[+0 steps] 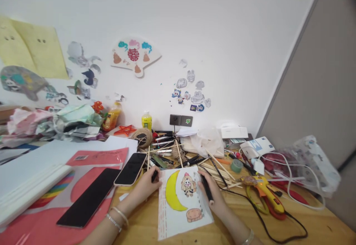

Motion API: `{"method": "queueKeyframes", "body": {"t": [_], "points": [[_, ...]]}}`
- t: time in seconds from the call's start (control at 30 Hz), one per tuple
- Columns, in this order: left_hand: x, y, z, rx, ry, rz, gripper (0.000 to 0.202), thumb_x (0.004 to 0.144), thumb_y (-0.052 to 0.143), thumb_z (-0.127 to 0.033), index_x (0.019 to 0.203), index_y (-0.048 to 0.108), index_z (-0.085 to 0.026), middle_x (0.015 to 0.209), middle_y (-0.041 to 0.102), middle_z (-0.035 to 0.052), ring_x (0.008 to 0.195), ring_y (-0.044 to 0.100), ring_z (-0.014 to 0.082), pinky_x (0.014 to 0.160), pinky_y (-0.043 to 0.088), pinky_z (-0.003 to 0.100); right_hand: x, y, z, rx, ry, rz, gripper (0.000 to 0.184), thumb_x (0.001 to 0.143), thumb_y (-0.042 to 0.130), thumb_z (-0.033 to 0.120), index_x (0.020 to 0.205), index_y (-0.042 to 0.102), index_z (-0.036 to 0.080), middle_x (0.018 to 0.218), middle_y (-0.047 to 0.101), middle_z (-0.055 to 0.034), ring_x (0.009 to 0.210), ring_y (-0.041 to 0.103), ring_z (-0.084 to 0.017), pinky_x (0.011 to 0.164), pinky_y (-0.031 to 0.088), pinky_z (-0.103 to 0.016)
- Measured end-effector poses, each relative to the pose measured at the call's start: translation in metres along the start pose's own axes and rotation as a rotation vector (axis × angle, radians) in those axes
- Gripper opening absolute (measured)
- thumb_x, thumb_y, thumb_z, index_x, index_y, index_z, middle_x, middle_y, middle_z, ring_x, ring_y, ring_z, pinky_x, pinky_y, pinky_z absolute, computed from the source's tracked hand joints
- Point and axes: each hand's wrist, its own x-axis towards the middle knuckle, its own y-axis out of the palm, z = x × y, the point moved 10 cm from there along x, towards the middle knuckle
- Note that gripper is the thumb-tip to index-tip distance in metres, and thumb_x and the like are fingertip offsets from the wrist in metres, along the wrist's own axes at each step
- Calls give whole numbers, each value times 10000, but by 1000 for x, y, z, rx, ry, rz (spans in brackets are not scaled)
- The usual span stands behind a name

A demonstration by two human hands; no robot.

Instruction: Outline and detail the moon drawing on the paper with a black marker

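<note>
A white sheet of paper [178, 224] lies on the wooden table in front of me, with a yellow crescent moon, a small long-haired cartoon figure and a pinkish-brown drawn shape on it. My left hand [150, 182] is closed at the sheet's upper left edge around a short black piece [154, 175] that looks like a marker cap. At the right edge, my right hand [215, 193] grips a black marker [206, 188] with a beige end, which slants over the paper's border. The marker's tip is hard to make out.
Left of the paper lie a phone [130, 169], a black flat slab [89, 197] and a red-pink sheet [94, 159]. Pens, wooden sticks [222, 172] and a twine ball [143, 136] crowd the back. A yellow glue gun [267, 193] with its black cord lies right.
</note>
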Motion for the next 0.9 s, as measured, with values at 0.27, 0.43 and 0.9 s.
{"method": "queueKeyframes", "body": {"t": [0.27,0.43,0.9], "points": [[6,-14,8,-279,10,-134,233,603,598,-274,669,386,-206,676,479,-47,630,469,123,613,388,243,13,-11,-10,228,145,-181,226,727,596,252,952,614,258,982,678,-52,905,634,-277,830,516,-396],[3,-1,14,-402,-110,-53,347,576,679,-364,699,396,-204,647,472,-66,611,473,115,589,394,236,7,-21,-10,220,119,-243,337,779,582,386,1084,568,244,1073,638,-83,981,607,-281,844,510,-406],[-6,11,1,-469,-174,21,333,582,634,-299,714,338,-222,559,468,-100,449,491,97,453,387,215,5,-22,-9,370,238,-255,391,769,625,351,1121,493,246,1090,629,-89,1020,603,-268,888,490,-403]]}}
